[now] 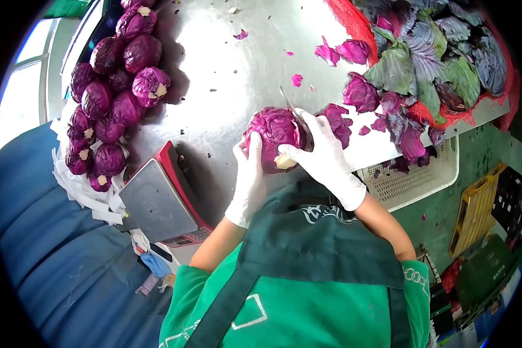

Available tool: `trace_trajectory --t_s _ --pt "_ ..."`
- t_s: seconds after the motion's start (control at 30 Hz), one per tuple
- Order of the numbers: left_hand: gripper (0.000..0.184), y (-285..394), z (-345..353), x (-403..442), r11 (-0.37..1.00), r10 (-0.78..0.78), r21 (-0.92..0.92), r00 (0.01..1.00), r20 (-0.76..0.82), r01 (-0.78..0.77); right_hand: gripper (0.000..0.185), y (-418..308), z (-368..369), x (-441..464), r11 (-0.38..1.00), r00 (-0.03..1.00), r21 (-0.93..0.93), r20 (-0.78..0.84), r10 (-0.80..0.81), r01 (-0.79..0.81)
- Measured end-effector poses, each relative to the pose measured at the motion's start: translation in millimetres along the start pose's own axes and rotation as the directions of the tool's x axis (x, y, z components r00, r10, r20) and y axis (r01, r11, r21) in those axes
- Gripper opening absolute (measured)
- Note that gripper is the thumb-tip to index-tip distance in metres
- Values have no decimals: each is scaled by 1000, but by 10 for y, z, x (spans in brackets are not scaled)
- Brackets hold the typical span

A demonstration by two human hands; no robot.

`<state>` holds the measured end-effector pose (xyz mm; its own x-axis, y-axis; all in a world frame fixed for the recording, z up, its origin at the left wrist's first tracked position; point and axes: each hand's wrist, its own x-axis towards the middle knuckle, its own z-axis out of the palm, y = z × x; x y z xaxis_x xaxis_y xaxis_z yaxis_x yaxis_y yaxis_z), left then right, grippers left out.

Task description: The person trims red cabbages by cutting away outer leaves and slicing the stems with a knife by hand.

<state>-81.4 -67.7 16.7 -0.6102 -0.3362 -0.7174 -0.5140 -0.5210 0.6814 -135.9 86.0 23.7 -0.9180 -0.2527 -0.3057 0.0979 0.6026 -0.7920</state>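
Observation:
A red cabbage (275, 136) with its pale cut stem facing me is on the metal table, between my two gloved hands. My left hand (248, 168) grips its left side, thumb on top. My right hand (319, 145) is at its right side, thumb near the stem, fingers closed around a knife. Only the knife's thin blade (285, 96) shows, sticking out beyond the fingers; the handle is hidden. Torn purple leaves (337, 123) lie just right of my right hand.
Several cabbages (107, 87) are piled on the left. A scale (159, 200) stands at the near left edge. At the right are a red mesh sack (354, 23) with outer leaves (412, 64) and a white plastic basket (412, 185) below the table edge.

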Motion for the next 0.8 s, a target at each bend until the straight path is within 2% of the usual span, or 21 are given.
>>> trace_trajectory --t_s 0.03,0.07,0.1,0.13,0.2,0.23,0.27,0.3,0.33,0.4,0.43,0.47,0.5,0.53,0.57,0.6,0.67,0.73,0.8 --pt "63 -19 -120 91 916 244 326 970 10 -233 78 -1 -19 31 999 998 42 57 -20 17" --pt "67 -19 -216 156 678 452 609 887 95 -411 71 8 -31 57 996 993 87 114 -39 29" --pt "76 119 -157 135 534 607 565 751 262 -629 56 85 6 81 975 995 210 49 -81 70" --pt "83 272 -183 145 285 621 604 624 475 -744 46 140 30 119 952 983 248 -12 -182 179" --pt "91 623 -73 109 0 263 487 470 842 -873 43 108 4 69 976 978 64 -8 -210 210" --pt "96 647 -44 197 -56 101 412 406 908 -909 43 87 -10 20 977 979 60 -3 -204 204" --pt "99 658 -20 149 -258 46 412 415 909 -874 41 65 -24 -12 977 977 -41 13 -211 211" --pt "97 635 -13 153 -259 44 404 407 912 -877 39 57 -29 -17 966 976 -139 27 -217 219" --pt "95 602 -9 153 -258 38 396 401 915 -881 39 98 -17 -23 967 977 -138 25 -212 214" --pt "93 518 44 98 -263 72 397 393 917 -879 39 265 23 -52 929 942 -242 -117 -315 280" --pt "91 498 61 84 -274 113 396 380 918 -876 35 333 16 -42 943 945 -219 -158 -288 251" --pt "91 465 26 85 -276 113 395 378 919 -876 32 482 0 51 929 907 -228 -243 -344 291" --pt "91 400 -43 93 -221 205 428 387 899 -876 29 706 -105 134 968 962 -230 -224 -155 103" --pt "90 360 -102 120 -168 295 449 390 872 -878 28 845 -254 198 983 971 -164 -236 43 -83" --pt "89 339 -165 122 -156 340 488 417 843 -859 32 963 -373 263 958 963 -255 -265 58 -128" --pt "89 332 -160 128 -160 343 500 427 837 -851 40 984 -455 314 935 933 -353 -319 -168 47" --pt "89 296 -109 92 -73 417 584 508 754 -808 46 632 -643 396 877 879 -473 -381 -286 81" --pt "87 250 -28 111 -2 530 599 506 680 -801 51 452 -711 408 948 887 -307 -410 -213 85" --pt "81 158 43 132 292 555 613 652 516 -734 41 372 -574 273 993 940 -78 -322 -112 92"
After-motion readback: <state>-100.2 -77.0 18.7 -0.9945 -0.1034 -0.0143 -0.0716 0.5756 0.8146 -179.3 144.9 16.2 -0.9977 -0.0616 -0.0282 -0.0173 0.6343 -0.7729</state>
